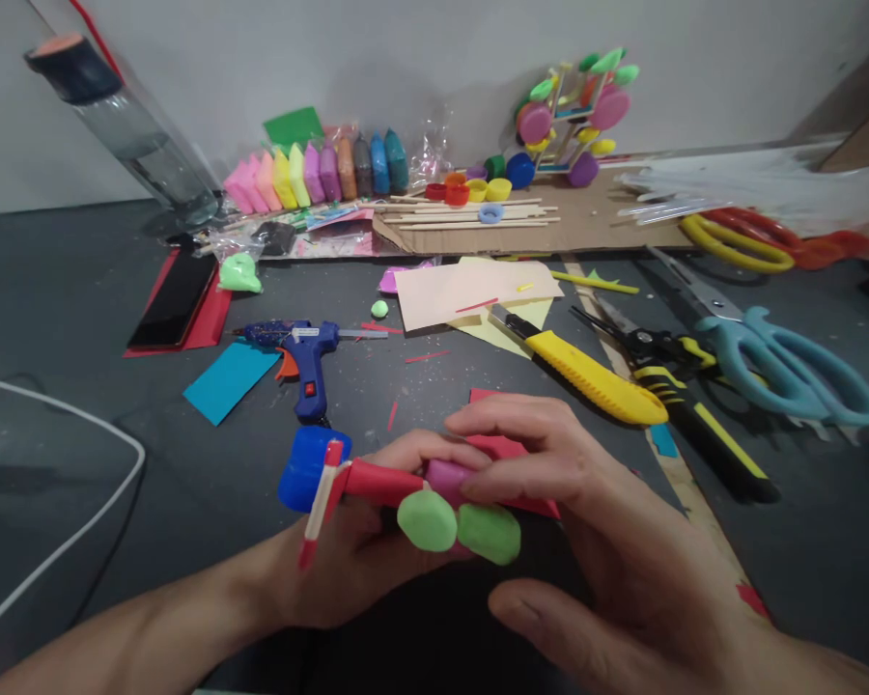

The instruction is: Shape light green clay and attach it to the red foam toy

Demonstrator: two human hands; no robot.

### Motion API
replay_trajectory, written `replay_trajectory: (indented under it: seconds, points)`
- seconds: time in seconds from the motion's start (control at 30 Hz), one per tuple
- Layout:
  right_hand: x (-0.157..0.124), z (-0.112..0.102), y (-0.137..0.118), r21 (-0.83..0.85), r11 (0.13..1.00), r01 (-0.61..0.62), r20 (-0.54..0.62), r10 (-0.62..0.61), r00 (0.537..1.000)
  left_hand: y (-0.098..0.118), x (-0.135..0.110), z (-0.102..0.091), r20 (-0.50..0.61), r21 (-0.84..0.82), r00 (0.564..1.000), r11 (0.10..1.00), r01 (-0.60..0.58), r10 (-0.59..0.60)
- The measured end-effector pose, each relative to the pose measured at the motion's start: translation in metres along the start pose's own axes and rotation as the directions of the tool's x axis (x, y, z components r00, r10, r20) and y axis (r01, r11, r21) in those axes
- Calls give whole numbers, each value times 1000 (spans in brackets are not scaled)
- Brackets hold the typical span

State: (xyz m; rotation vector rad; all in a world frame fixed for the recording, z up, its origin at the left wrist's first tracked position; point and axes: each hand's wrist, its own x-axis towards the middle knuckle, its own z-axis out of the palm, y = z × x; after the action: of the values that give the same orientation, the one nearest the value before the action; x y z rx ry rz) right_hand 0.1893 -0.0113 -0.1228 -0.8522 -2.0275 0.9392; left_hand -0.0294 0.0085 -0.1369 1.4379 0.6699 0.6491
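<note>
My left hand point(362, 555) is closed around a small handmade model point(377, 483): a blue bottle cap, a red rolled tube, a wooden stick with a red edge, a pink cap and two green clay discs point(458, 526). My right hand point(594, 521) reaches over from the right. Its fingertips press on the pink cap point(445, 475) just above the green discs, and its thumb hangs free below. A red paper piece point(507, 449) lies under the hands.
On the dark table lie a blue glue gun point(305, 355), a yellow utility knife point(586, 372), pliers point(685, 396), teal scissors point(782, 357), a phone point(174, 299), a white cable point(65, 502), clay packs point(319, 174) and a cap-and-stick model point(572, 116) on cardboard.
</note>
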Motion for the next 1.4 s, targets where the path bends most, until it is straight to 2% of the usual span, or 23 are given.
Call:
replay_trajectory:
  seconds: [0.1, 0.23, 0.33, 0.43, 0.57, 0.63, 0.8, 0.9, 1.17, 1.27, 1.4]
  points:
    - [-1, 0, -1, -48, 999, 4, -9, -5, 1000, 2, 1, 1, -31, -7, 999, 1000, 23, -24]
    - [-2, 1, -4, -145, 989, 20, -61, -29, 998, 0, 1, 2, 12, 25, 1000, 999, 24, -25]
    - [1, 4, -5, -281, 959, 36, -102, -67, 992, -3, 0, 4, 20, 40, 999, 999, 27, -28]
    - [4, 9, -5, -430, 901, 55, -137, -126, 983, -6, -4, 7, -29, 100, 1000, 995, 13, -11]
    - [5, 11, -4, -505, 862, 50, -173, -157, 972, -7, -9, 12, -126, 190, 991, 980, 64, -40]
    - [5, 10, -4, -519, 853, 53, -160, -158, 974, -7, -10, 14, -169, 247, 983, 963, 109, -67]
    - [7, 7, -4, -518, 854, 56, -150, -155, 977, -5, -12, 14, -232, 444, 973, 889, 109, -3]
    - [7, 9, -5, -509, 859, 48, -157, -147, 977, 0, -10, 16, -264, 504, 964, 846, 173, -39]
    - [7, 10, -7, -463, 885, 53, -169, -146, 975, 2, -8, 17, -289, 487, 956, 851, 196, -55]
    - [4, 4, -6, -402, 915, 34, -153, -104, 983, 0, -9, 14, -240, 418, 968, 893, 169, -71]
    - [2, 1, 2, -414, 910, 8, -164, -84, 983, -3, -9, 12, -245, 348, 967, 924, 160, -75]
